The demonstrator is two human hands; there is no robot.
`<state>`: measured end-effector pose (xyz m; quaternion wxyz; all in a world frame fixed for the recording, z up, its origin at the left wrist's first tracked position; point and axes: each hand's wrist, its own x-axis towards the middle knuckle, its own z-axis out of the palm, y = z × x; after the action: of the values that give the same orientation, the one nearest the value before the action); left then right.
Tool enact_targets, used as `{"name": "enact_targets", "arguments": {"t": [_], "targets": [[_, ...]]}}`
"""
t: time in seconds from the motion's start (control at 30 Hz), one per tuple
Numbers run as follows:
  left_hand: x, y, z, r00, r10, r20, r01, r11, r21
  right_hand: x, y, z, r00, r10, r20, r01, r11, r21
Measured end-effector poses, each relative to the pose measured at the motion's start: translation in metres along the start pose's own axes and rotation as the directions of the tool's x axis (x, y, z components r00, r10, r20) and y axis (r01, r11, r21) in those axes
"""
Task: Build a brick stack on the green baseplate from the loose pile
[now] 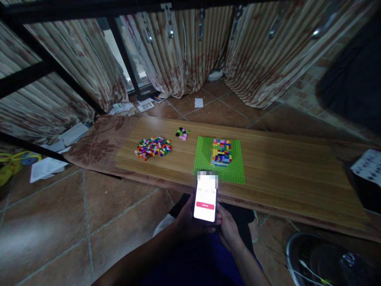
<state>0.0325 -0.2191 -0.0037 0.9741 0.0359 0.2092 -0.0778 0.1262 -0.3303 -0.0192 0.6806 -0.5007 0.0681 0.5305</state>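
A lit phone (205, 198) is held upright above my lap, its white screen showing timer digits and a red button. My left hand (185, 217) wraps the phone's left side and underside. Against its lower right edge, my right hand (228, 224) closes with bent fingers. Just beyond the phone lies a green baseplate (205, 153) on the wooden board. A block-shaped build of multicoloured bricks (222, 151) stands on the baseplate. Left of it sit a large pile of loose small bricks (153, 147) and a smaller cluster of black, green and pink bricks (182, 134).
The long wooden board (282, 171) rests on a brown cloth-covered bench (92, 139). Striped curtains (184, 55) hang behind. Papers (47, 169) lie on the tiled floor at left. A round metal basin (293, 254) stands at lower right, and dark metal bars cross the upper left.
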Motion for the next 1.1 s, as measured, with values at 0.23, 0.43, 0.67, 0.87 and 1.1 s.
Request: {"name": "enact_targets", "arguments": {"t": [0.23,0.43,0.67,0.87,1.1], "targets": [[0.0004,-0.0014,-0.0032,1.0,0.012,0.023,-0.011,1.0,-0.012,-0.0014,-0.0033,0.0043,1.0,-0.003,-0.016,0.002,1.0,-0.021],[0.001,-0.0009,-0.0039,1.0,0.003,0.031,-0.002,1.0,-0.021,-0.0005,-0.0023,0.0038,1.0,-0.009,-0.014,0.009,1.0,-0.002],[0.0002,-0.0021,-0.0019,0.999,0.026,0.042,-0.026,1.0,-0.012,0.0003,-0.0006,0.0009,1.0,-0.003,-0.007,0.004,1.0,0.012],[0.0005,-0.0015,-0.0021,1.0,0.017,0.021,-0.017,1.0,-0.008,-0.0025,-0.0041,0.0048,1.0,-0.011,-0.02,0.011,1.0,-0.004],[-0.0004,-0.0027,-0.0012,0.999,0.028,0.024,-0.028,0.999,-0.021,-0.0026,-0.0038,0.0029,1.0,-0.022,-0.006,0.022,0.999,-0.038]]}}
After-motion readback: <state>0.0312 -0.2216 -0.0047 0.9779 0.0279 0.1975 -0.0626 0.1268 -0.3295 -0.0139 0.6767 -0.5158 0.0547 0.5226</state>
